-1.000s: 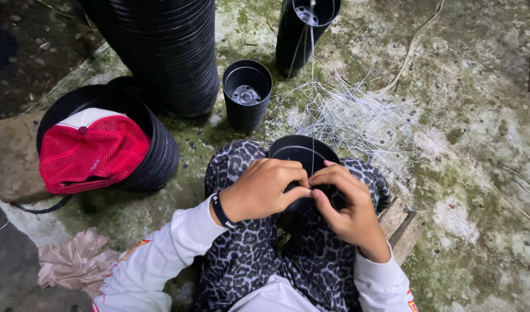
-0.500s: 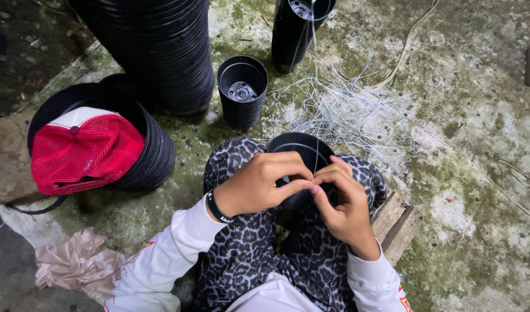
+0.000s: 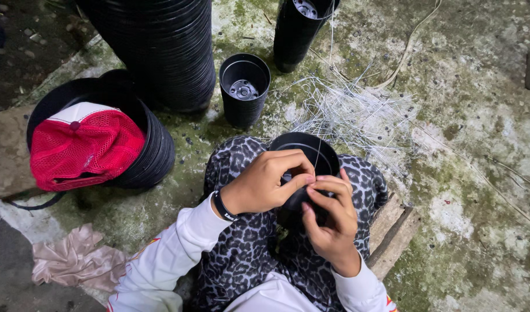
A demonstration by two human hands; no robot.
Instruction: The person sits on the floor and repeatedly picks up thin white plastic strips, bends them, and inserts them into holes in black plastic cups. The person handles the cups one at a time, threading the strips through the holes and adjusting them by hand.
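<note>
A black plastic pot rests between my knees, on leopard-print trousers. My left hand grips the pot's near rim, fingers curled over it. My right hand pinches a thin pale wire against that rim, next to the left fingertips. The wire runs up across the pot's mouth. A loose heap of the same thin wires lies on the ground just beyond the pot.
A single black pot stands ahead, a tall stack of pots to its left, another stack at the top. A red-and-white mesh cap lies on a low pot stack. A pink rag lies at left, wooden boards under me.
My hands have shifted slightly on the pot's rim; the right fingers now pinch the wire closer to the left fingertips. The view has drifted a little.
</note>
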